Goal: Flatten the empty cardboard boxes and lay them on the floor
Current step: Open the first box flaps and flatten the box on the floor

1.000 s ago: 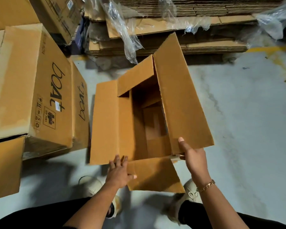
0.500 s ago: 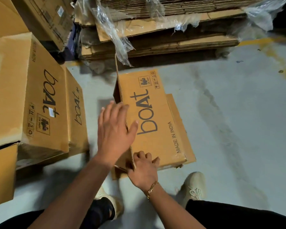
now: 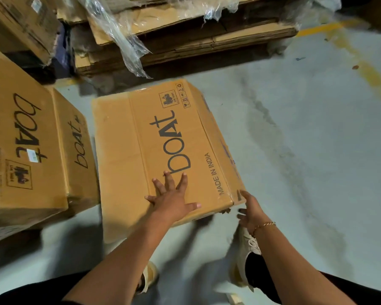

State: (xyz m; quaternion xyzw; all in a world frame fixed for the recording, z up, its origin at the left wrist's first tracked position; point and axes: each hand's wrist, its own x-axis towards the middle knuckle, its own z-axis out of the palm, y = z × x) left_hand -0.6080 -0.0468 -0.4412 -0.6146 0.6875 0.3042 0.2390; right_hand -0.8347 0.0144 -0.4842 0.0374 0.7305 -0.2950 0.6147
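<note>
A flattened brown cardboard box [image 3: 163, 139] printed "boAt" lies on the grey floor [image 3: 306, 150] in the middle of the head view. My left hand [image 3: 172, 197] presses flat on its near part, fingers spread and straight. My right hand [image 3: 250, 211] is at the box's near right corner, fingers loosely extended, touching or just off the edge. Neither hand holds anything.
Two upright "boAt" boxes [image 3: 26, 146] stand stacked close on the left. A pile of flattened cardboard [image 3: 185, 38] under torn plastic wrap sits behind. A yellow floor line [image 3: 361, 60] runs at the right. My shoes [image 3: 249, 245] are near the box's front edge.
The box, open and upright a second ago, has been collapsed and now lies flat. My left hand went from hovering to pressing on it; my right hand let go of the near edge.
</note>
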